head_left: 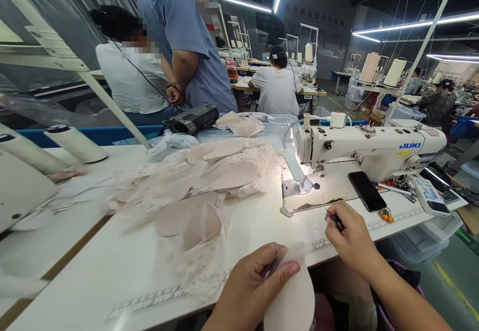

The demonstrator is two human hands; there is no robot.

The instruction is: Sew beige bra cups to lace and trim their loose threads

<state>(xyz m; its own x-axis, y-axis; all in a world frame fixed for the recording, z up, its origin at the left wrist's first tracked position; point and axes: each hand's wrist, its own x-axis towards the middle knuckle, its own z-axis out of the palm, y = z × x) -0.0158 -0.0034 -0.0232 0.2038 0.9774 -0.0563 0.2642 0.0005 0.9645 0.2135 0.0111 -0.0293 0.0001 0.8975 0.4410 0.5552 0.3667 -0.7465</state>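
Bench, white, carrying a sewing machine, a black phone and a heap of pink cups and lace. Left hand at the near edge, thumb and fingers pinching one pink cup that hangs over the bench edge. Right hand just beside, closed around a thin dark tool, resting on the bench below the machine's needle plate. Other people stand and sit beyond the bench.

Dark workshop, ceiling strip lights, rows of sewing tables.
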